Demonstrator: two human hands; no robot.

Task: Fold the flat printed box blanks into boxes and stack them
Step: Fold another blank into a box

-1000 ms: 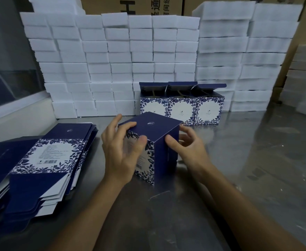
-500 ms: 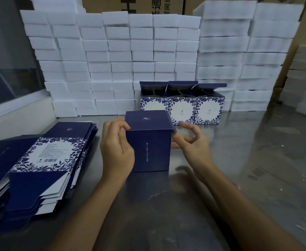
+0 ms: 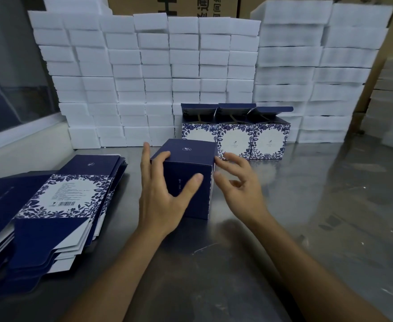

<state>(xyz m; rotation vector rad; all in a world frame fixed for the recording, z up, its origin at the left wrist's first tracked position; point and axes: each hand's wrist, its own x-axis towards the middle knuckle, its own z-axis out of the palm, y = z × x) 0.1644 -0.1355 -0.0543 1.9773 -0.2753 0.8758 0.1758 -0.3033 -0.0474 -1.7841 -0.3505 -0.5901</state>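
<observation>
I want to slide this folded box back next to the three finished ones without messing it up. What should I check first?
1. Left hand grips the box: ok.
2. Right hand holds the box: not ok, fingers only near its right edge.
3. Box's upper face shut: ok.
4. Box's underside closed: cannot tell.
5. Table bare up to the three open boxes: ok.
6. Free spot beside that row: ok, to its right.

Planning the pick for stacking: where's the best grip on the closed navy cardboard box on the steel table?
Probably across the two opposite upright side walls of the closed navy cardboard box, coming from above. It stands upright, top flap closed, with flat parallel walls. The left hand already grips its near-left corner; the right hand hovers by the right edge.
</observation>
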